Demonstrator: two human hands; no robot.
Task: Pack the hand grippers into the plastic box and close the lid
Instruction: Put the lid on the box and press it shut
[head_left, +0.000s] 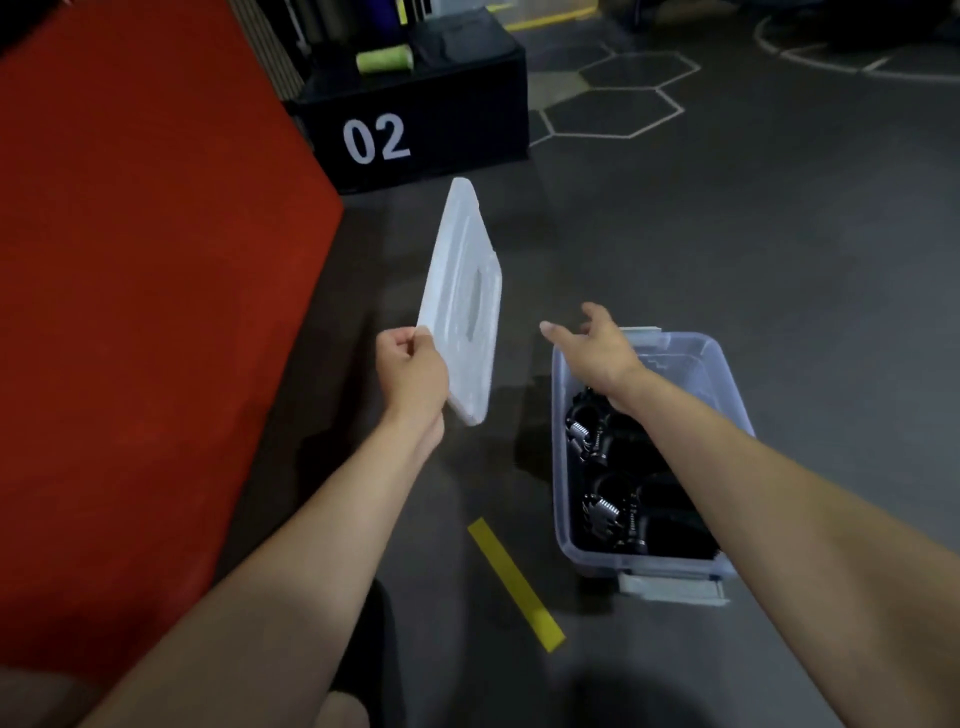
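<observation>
1. Hand grippers (618, 478): black, with metal springs, lying packed inside the plastic box (563, 467), which stands uncovered on the floor (727, 234) at near right.
2. Lid (462, 296): translucent white, held tilted on edge in the air, left of the box and apart from it.
3. Left hand (413, 374): grip closed on the lid's near corner, fingers curled round the edge.
4. Right hand (597, 345): over the far left part of the box, grip wide, fingers extended toward the lid, holding nothing. Its forearm crosses above the box and hides part of the contents.
5. Surroundings: red mat (135, 312) at left; black block marked "02" (415, 114) at far centre, with a green roll (384, 58) on top; yellow tape strip (514, 582) on the floor, near left of the box.
</observation>
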